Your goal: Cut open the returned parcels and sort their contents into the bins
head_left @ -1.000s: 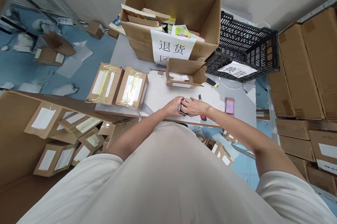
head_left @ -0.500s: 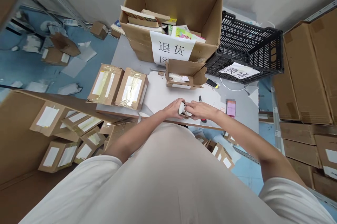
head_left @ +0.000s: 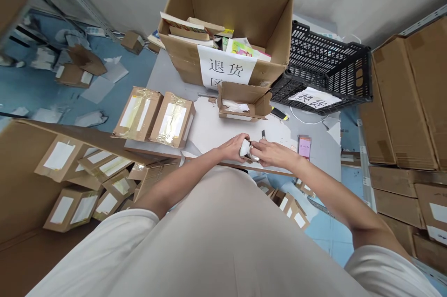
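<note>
My left hand (head_left: 234, 148) is closed around a small white package (head_left: 245, 148) at the table's front edge. My right hand (head_left: 270, 153) has its fingers bent against the package's right side, pinching a shiny whitish piece (head_left: 253, 154) there; what that piece is cannot be made out. Just beyond my right hand shows the dark tip of a slim tool (head_left: 263, 134), the rest hidden under the hand. An opened small carton (head_left: 240, 117) with white paper inside lies ahead of both hands.
A large carton (head_left: 178, 57) of books stands at the back, beside a black plastic crate (head_left: 324, 66). Two taped boxes (head_left: 172, 120) sit left. A phone (head_left: 304, 147) and a yellow-black cutter (head_left: 279, 113) lie right. Boxes fill a big carton (head_left: 21, 166) at lower left.
The package and both hands have shifted slightly right in the picture. My right hand has drawn a little away from my left, and more of the white package shows between them.
</note>
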Motion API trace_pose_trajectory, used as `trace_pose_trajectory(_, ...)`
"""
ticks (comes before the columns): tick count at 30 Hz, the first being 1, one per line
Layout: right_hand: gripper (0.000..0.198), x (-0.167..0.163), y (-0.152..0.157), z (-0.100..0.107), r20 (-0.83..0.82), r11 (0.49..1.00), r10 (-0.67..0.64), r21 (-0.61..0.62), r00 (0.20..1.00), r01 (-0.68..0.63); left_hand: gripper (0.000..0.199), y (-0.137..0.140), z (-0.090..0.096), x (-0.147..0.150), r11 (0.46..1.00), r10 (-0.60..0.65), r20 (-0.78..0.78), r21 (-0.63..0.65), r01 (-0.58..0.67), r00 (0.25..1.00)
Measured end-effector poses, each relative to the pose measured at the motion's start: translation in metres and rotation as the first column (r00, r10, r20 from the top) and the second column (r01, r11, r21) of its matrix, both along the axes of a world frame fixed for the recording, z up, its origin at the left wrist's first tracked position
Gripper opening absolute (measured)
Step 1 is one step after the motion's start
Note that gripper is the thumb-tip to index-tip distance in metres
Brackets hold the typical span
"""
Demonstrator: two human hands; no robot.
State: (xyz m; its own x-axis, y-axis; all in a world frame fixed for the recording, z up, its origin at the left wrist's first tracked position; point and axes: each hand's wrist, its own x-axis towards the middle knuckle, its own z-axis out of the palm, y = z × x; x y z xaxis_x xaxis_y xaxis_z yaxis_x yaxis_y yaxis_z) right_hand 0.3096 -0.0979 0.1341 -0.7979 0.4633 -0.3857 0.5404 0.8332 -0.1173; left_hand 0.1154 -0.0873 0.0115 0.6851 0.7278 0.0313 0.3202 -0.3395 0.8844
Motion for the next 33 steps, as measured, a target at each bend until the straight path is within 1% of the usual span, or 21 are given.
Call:
trace_pose_trajectory(2,0.028,0.003,-0.002,0.003,-0.055,0.999,-0.032,-0.011,0.998,0.031,0.076,-0.003,0.001,-0.002,1.0,0.003,-0.021,-0.019,-0.004,1.0)
trace_pose_trajectory(5,0.027,0.009,-0.003,0.011,-0.2,0.994,-0.104,-0.067,0.974,0.092,0.075,-0.006,0.001,-0.006,1.0,0.018,-0.068,-0.023,-0.02,0.998)
trace_pose_trajectory(7,0.027,0.012,-0.002,0.019,-0.263,0.99,-0.13,-0.086,0.956,0.111,0.077,-0.006,-0.001,-0.008,1.0,0.027,-0.083,0.004,-0.026,0.996)
trace_pose_trajectory(10,0.027,0.013,0.001,0.035,-0.308,0.99,-0.139,-0.058,0.941,0.127,0.08,-0.003,-0.007,-0.009,0.997,0.048,-0.072,0.062,-0.044,0.996)
trace_pose_trajectory(14,0.024,0.01,0.006,0.066,-0.407,0.986,-0.134,0.035,0.903,0.162,0.077,0.001,-0.02,-0.011,0.99,0.105,-0.044,0.095,-0.101,0.993)
trace_pose_trajectory(18,0.026,0.008,0.015,0.108,-0.513,0.976,-0.112,0.106,0.851,0.192,0.077,-0.004,-0.032,-0.012,0.974,0.217,-0.02,0.071,-0.215,0.976)
trace_pose_trajectory(20,0.029,0.006,0.02,0.129,-0.587,0.963,-0.121,0.126,0.8,0.238,0.087,-0.009,-0.033,-0.013,0.969,0.244,-0.01,0.054,-0.243,0.97)
trace_pose_trajectory(21,0.03,0.004,0.022,0.138,-0.619,0.953,-0.145,0.121,0.772,0.277,0.095,-0.012,-0.031,-0.014,0.967,0.253,-0.014,0.042,-0.252,0.967)
trace_pose_trajectory(22,0.029,0.002,0.025,0.145,-0.645,0.941,-0.186,0.1,0.742,0.322,0.106,-0.015,-0.027,-0.015,0.964,0.266,-0.018,0.032,-0.266,0.964)
trace_pose_trajectory(24,0.027,-0.005,0.032,0.156,-0.681,0.91,-0.299,0.008,0.668,0.415,0.13,-0.02,-0.014,-0.017,0.951,0.308,0.005,0.035,-0.308,0.951)
trace_pose_trajectory(26,0.023,-0.013,0.042,0.16,-0.712,0.872,-0.405,-0.111,0.574,0.477,0.146,-0.022,0.005,-0.017,0.917,0.379,0.11,0.087,-0.389,0.919)
trace_pose_trajectory(27,0.021,-0.016,0.047,0.159,-0.73,0.856,-0.439,-0.163,0.524,0.49,0.147,-0.021,0.017,-0.015,0.889,0.418,0.188,0.115,-0.443,0.889)
trace_pose_trajectory(28,0.019,-0.019,0.053,0.158,-0.75,0.844,-0.46,-0.204,0.475,0.496,0.145,-0.02,0.029,-0.013,0.857,0.456,0.265,0.127,-0.499,0.85)
trace_pose_trajectory(29,0.019,-0.021,0.06,0.155,-0.769,0.835,-0.472,-0.234,0.431,0.497,0.137,-0.017,0.04,-0.01,0.825,0.496,0.329,0.11,-0.554,0.804)
trace_pose_trajectory(31,0.02,-0.022,0.073,0.15,-0.794,0.822,-0.488,-0.276,0.364,0.499,0.113,-0.011,0.06,-0.004,0.774,0.579,0.404,0.002,-0.633,0.708)
trace_pose_trajectory(33,0.026,-0.017,0.085,0.144,-0.795,0.813,-0.514,-0.331,0.322,0.48,0.093,-0.006,0.073,0.0,0.751,0.632,0.437,-0.142,-0.645,0.64)
